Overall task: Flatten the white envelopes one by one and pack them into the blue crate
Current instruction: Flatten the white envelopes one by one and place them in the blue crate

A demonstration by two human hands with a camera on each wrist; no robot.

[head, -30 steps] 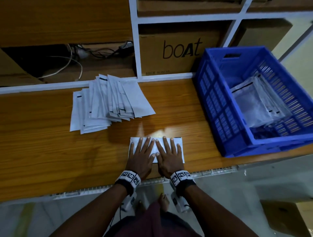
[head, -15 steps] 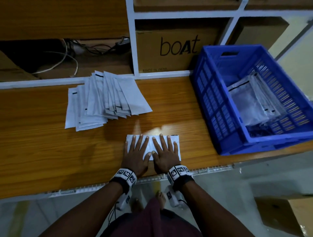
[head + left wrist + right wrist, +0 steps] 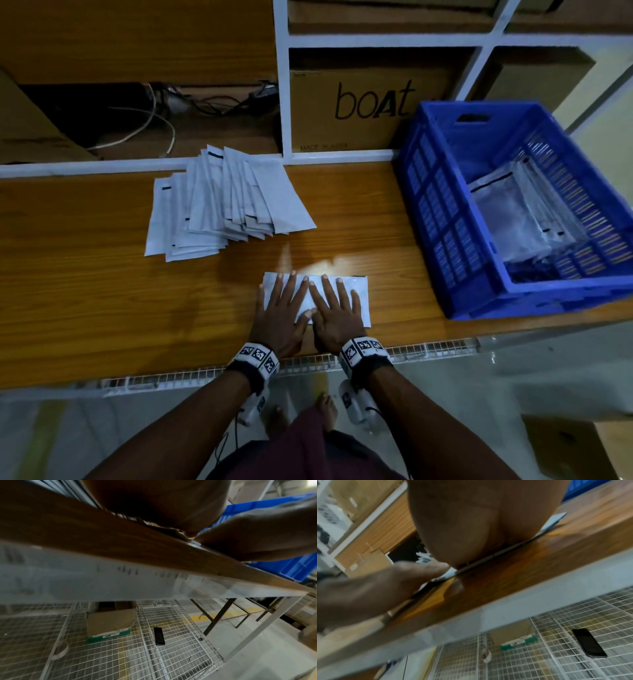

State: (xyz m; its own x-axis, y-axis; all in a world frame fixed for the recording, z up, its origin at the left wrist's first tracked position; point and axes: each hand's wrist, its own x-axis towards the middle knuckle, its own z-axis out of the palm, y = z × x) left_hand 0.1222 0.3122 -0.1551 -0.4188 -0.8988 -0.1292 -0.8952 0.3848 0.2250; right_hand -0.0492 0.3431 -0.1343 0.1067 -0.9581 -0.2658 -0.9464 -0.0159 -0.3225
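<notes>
One white envelope (image 3: 361,291) lies flat near the front edge of the wooden table (image 3: 85,291). My left hand (image 3: 279,308) and right hand (image 3: 337,308) press down on it side by side, fingers straight and spread. In the right wrist view the palm (image 3: 462,534) sits on the envelope's edge (image 3: 554,519). A fanned pile of white envelopes (image 3: 222,202) lies further back on the left. The blue crate (image 3: 455,222) stands at the right and holds several flattened envelopes (image 3: 513,216).
A cardboard box marked "boat" (image 3: 370,102) fills a shelf bay behind the table, with cables (image 3: 161,113) in the bay to its left. Under the table is a wire mesh shelf (image 3: 171,649) carrying a black phone (image 3: 159,636) and a cardboard box (image 3: 109,622).
Both hands stay flat on the envelope, side by side. Only the camera view has shifted slightly.
</notes>
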